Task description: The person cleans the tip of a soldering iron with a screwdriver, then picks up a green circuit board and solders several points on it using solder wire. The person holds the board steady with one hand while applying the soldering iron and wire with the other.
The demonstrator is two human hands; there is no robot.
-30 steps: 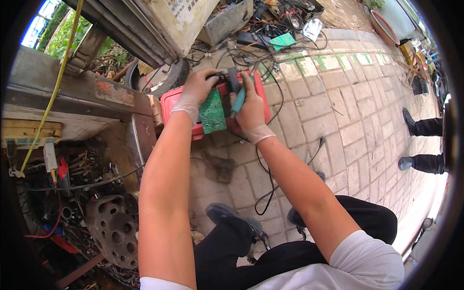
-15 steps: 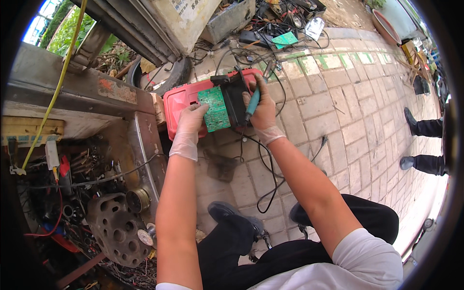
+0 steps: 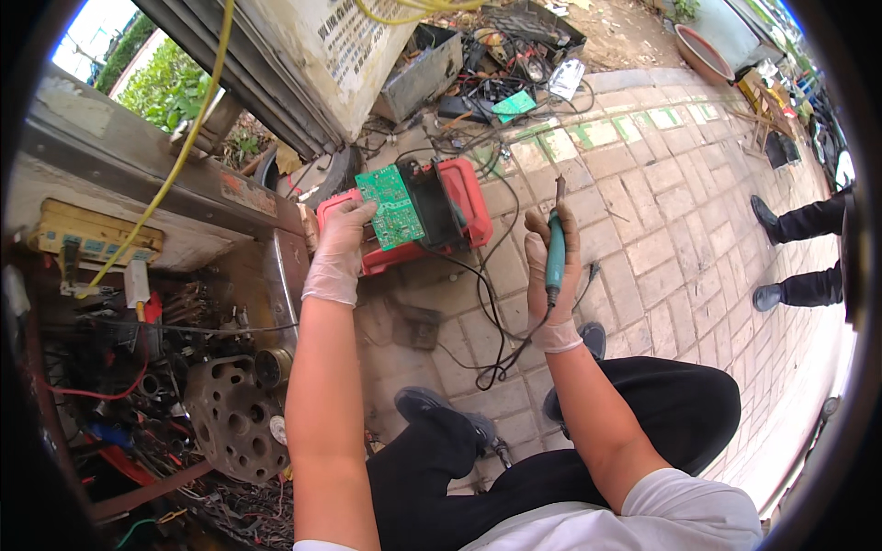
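Observation:
My left hand [image 3: 342, 241], in a thin translucent glove, pinches the left edge of a green circuit board [image 3: 393, 204]. The board is tilted against a red plastic case [image 3: 475, 207] with a black middle section [image 3: 432, 204]. Off to the right, my gloved right hand [image 3: 571, 262] is closed round the teal handle of a soldering iron [image 3: 555, 257]. The iron's tip points away from me, over the paving and apart from the board. Its black cord [image 3: 501, 354] loops down from the handle towards the case.
To the left, a metal cabinet holds loose scrap and a round metal plate with holes [image 3: 234, 420]. A yellow power strip [image 3: 96, 237] is beside it. Cables and a second green board [image 3: 513, 106] lie on the far ground. Another person's legs [image 3: 808, 216] are at the right.
My right hand has moved the soldering iron away from the case, rightwards and nearer to me, and turned its tip outward. My left hand still holds the board. The view has shifted slightly.

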